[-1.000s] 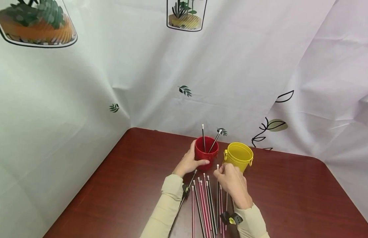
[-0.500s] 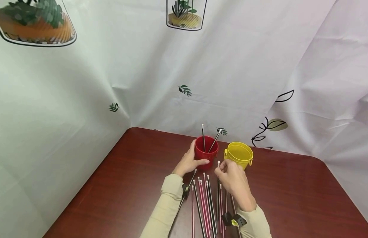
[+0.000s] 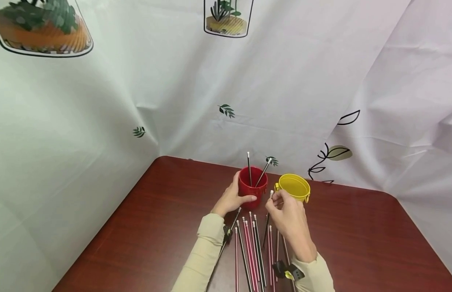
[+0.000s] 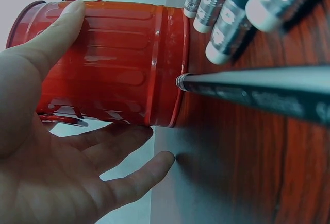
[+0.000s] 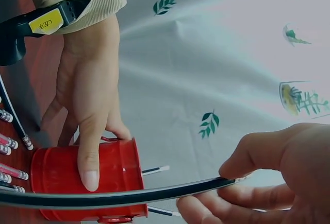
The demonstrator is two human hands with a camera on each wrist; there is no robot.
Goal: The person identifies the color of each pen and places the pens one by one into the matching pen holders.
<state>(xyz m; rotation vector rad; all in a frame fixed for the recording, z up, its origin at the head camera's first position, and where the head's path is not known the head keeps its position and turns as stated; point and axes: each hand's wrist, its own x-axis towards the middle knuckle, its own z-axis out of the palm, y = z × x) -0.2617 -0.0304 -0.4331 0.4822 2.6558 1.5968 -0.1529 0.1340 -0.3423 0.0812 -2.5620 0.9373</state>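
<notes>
My left hand (image 3: 229,200) grips a small red bucket (image 3: 261,191) from its left side, thumb across the front. In the left wrist view, the thumb (image 4: 62,28) lies on the bucket's wall while one lower finger sticks out free of it. Two dark pencils (image 3: 249,168) stand in the bucket, eraser ends up. My right hand (image 3: 289,219) pinches a black pencil (image 5: 108,200) between thumb and fingers close to its eraser end. That pencil is raised at a slant, its eraser end just right of the red bucket and in front of the yellow bucket (image 3: 294,187).
Several pink and black pencils (image 3: 250,251) lie on the reddish-brown table (image 3: 156,219) between the forearms, erasers toward the buckets. One dark pencil (image 3: 220,255) lies beside the left forearm. White patterned cloth (image 3: 189,121) hangs behind and left of the table.
The right hand has lifted the black pencil's eraser end up and slightly right from among the lying pencils. The left hand and both buckets stay put.
</notes>
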